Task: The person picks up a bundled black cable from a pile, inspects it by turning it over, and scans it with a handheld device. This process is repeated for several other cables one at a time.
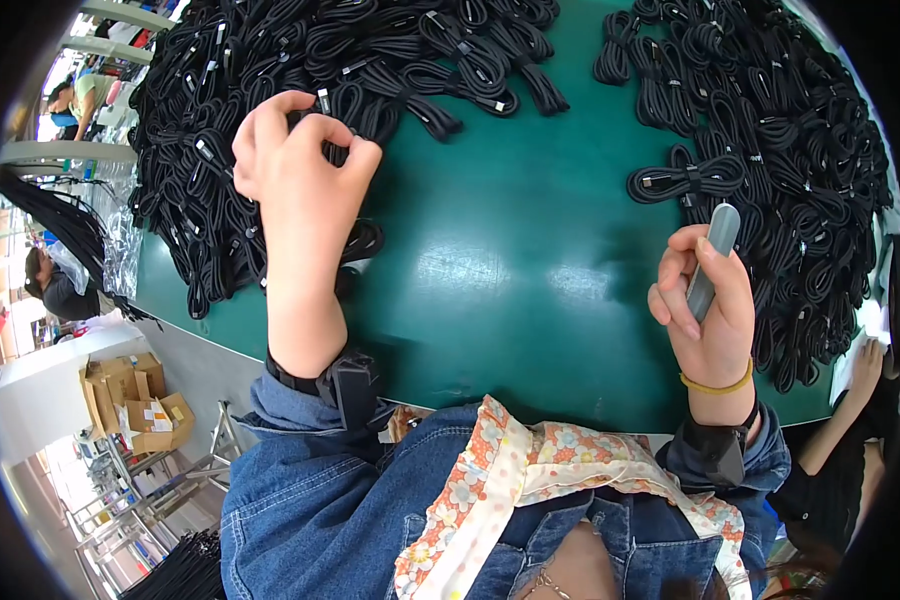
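My left hand (300, 170) is raised over the near edge of the left pile of black coiled cables (360, 75). Its fingers are curled but apart, with a gap between thumb and forefinger, and nothing shows in them. On the right, my right hand (708, 290) closes round a grey, flat, round-ended stick (724, 230), which points up past the thumb. Just beyond that stick lies a single bundled black cable (686, 182), tied at its middle, at the edge of the right pile of bundled cables (800, 200).
Both piles rest on a green table (490, 230). A person's forearm (838, 425) shows at the right edge. Cardboard boxes (150, 405) and a metal rack (155, 495) stand at lower left. More black cables (55, 215) hang beyond the table's left side.
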Demonstrator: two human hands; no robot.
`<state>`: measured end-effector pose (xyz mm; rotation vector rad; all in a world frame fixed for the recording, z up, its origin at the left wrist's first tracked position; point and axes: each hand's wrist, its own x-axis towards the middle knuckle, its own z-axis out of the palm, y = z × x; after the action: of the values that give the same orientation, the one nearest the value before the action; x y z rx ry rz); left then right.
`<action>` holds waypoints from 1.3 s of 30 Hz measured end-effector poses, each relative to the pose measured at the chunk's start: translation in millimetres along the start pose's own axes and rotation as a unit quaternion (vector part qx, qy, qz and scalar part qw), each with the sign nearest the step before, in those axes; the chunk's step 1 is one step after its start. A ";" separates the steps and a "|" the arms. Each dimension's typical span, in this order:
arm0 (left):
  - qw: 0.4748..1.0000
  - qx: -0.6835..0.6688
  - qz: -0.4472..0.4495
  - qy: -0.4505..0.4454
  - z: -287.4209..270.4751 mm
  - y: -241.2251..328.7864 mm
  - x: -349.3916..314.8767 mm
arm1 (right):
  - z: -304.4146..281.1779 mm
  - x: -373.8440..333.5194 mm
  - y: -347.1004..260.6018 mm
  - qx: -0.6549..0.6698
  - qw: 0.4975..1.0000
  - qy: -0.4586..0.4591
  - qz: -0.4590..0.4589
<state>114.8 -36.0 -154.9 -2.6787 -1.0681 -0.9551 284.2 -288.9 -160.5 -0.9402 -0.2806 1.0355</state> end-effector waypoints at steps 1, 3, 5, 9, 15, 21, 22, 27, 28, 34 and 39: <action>1.000 -0.014 -0.010 -0.015 -0.6 0.8 -0.8 | -0.3 0.4 0.5 -0.003 1.000 0.002 -0.001; 0.991 0.059 -0.029 -0.114 2.5 6.3 -6.8 | -0.3 1.1 1.8 -0.014 1.000 0.010 -0.003; 0.977 0.068 -0.061 -0.190 3.6 6.9 -9.2 | -0.1 1.6 2.7 -0.038 0.999 0.015 -0.003; 0.974 0.127 -0.005 -0.186 3.5 7.6 -11.4 | 0.7 0.7 1.0 -0.012 1.000 0.003 0.009; 0.982 0.063 0.023 -0.176 -4.9 8.3 -3.5 | -0.8 1.0 1.8 -0.018 1.000 0.006 0.016; 0.935 -0.275 0.221 0.040 -5.9 26.1 -2.5 | 0.4 0.9 0.7 -0.045 0.998 -0.003 0.047; 0.917 -0.306 0.254 0.042 -6.3 33.0 -7.9 | 1.7 -0.1 2.0 -0.061 0.997 -0.005 0.048; 0.831 -0.429 0.354 0.005 -2.4 60.6 -31.5 | 3.2 -5.0 5.9 -0.115 0.990 -0.083 0.027; 0.828 -0.436 0.352 0.009 -0.6 63.2 -33.8 | 2.7 -6.8 5.4 -0.122 0.989 -0.075 0.028; 0.801 -0.553 0.230 -0.002 10.1 71.6 -39.6 | 2.5 -9.1 2.5 -0.103 0.991 -0.075 -0.039; 0.689 -0.691 0.092 -0.200 5.2 72.0 -44.2 | 7.0 -7.3 2.5 -0.103 0.993 -0.044 -0.043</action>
<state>139.8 -114.1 -175.8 -4.1687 0.2572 -1.5721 274.7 -290.8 -156.7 -1.0589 -0.5055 0.9832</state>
